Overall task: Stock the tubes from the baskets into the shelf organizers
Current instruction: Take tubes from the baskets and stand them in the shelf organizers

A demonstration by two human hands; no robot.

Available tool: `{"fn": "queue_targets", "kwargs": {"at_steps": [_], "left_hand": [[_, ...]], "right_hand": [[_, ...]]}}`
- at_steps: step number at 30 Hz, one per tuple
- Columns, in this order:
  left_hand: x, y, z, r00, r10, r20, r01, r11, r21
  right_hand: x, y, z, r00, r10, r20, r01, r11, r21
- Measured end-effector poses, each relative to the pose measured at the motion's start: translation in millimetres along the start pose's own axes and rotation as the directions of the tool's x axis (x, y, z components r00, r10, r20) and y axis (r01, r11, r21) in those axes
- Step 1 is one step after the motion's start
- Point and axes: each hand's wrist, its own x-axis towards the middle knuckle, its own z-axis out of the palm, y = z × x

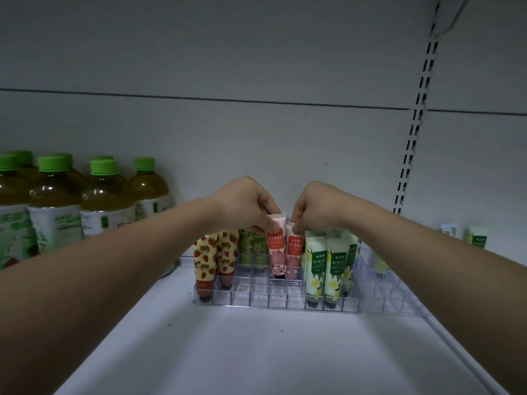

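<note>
A clear plastic grid organizer (273, 305) sits on the white shelf, holding tubes cap down. My left hand (245, 203) pinches the top of a pink tube (276, 246) standing in a middle cell. Right beside it, my right hand (316, 208) pinches the top of a second pink tube (293, 250). Strawberry-print tubes (205, 260) fill the left column, dark green tubes (252, 246) stand behind them, and white-green flower tubes (336, 266) fill the right columns. No basket is in view.
Green-capped tea bottles (54, 206) stand at the left of the shelf. A second clear organizer (390, 292) adjoins on the right, with a few tubes (477, 238) farther back. A slotted upright rail (413, 132) runs up the back wall.
</note>
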Motion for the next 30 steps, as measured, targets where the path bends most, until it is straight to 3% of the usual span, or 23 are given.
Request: {"fn": "queue_targets", "kwargs": {"at_steps": [3, 7, 10, 13, 30], "left_hand": [[-1.5, -0.3, 2.7, 1.0, -0.001, -0.003, 0.001, 1.0, 0.029], [-0.6, 2.3, 5.6, 1.0, -0.006, -0.024, 0.008, 0.996, 0.089], [1.2, 4.1, 9.9, 0.998, 0.009, -0.059, 0.001, 0.987, 0.164], [1.0, 4.7, 16.6, 0.996, 0.033, -0.082, -0.009, 0.963, 0.27], [-19.5, 27.4, 21.7, 0.976, -0.007, -0.216, 0.097, 0.908, 0.408]], "right_hand": [[-1.4, 2.5, -1.7, 1.0, -0.004, 0.021, 0.003, 0.998, 0.055], [-10.5, 11.1, -14.6, 0.976, 0.047, -0.213, 0.017, 0.956, 0.292], [-19.6, 16.3, -25.0, 0.952, 0.11, -0.286, 0.022, 0.907, 0.421], [-27.0, 20.5, -29.0, 0.95, 0.13, -0.283, 0.01, 0.895, 0.446], [-68.3, 9.2, -43.4, 0.983, 0.115, -0.146, -0.036, 0.887, 0.461]]}}
